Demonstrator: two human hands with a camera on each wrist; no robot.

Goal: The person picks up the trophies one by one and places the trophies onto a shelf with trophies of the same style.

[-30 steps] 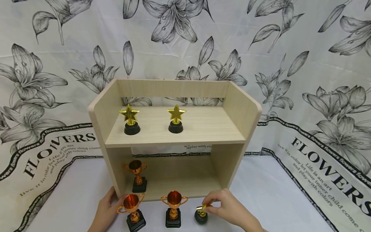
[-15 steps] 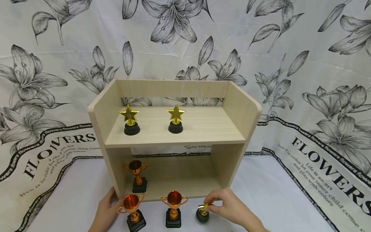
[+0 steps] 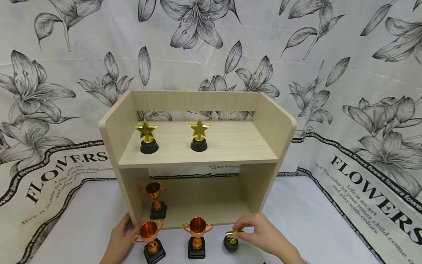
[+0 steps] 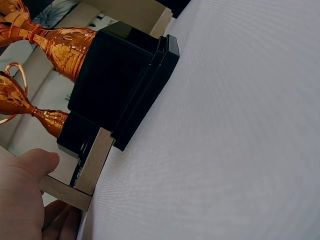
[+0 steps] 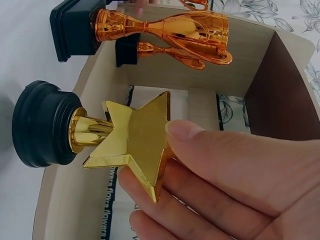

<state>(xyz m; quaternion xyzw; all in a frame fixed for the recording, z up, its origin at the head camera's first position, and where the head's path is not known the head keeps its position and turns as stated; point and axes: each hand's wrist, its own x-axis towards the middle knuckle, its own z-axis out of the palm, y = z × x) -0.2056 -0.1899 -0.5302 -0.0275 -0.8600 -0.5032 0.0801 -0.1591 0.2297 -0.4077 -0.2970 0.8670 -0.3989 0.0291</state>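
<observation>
My right hand (image 3: 263, 234) pinches a gold star trophy (image 5: 135, 140) by its star, thumb on one side and fingers on the other. The trophy's round black base (image 3: 230, 243) is low over the white cloth, in front of the shelf. At the shelf's lower left corner, my left hand (image 3: 121, 238) grips the side panel (image 4: 65, 192) with the thumb inside and the fingers outside. A bronze cup trophy (image 3: 149, 231) stands turned beside that hand and partly covers its fingers. Between the hands is another bronze cup trophy (image 3: 197, 229) on a square black base.
The two-level wooden shelf (image 3: 211, 160) bears two gold star trophies on top, one at the left (image 3: 146, 132) and one near the middle (image 3: 199, 132). A bronze cup trophy (image 3: 155, 192) stands at the left of its lower level. Flower-printed cloth (image 3: 329, 110) hangs behind.
My right hand has shifted slightly to the right with the star trophy still pinched. My left hand stays on the side panel, and the cup trophies have not moved.
</observation>
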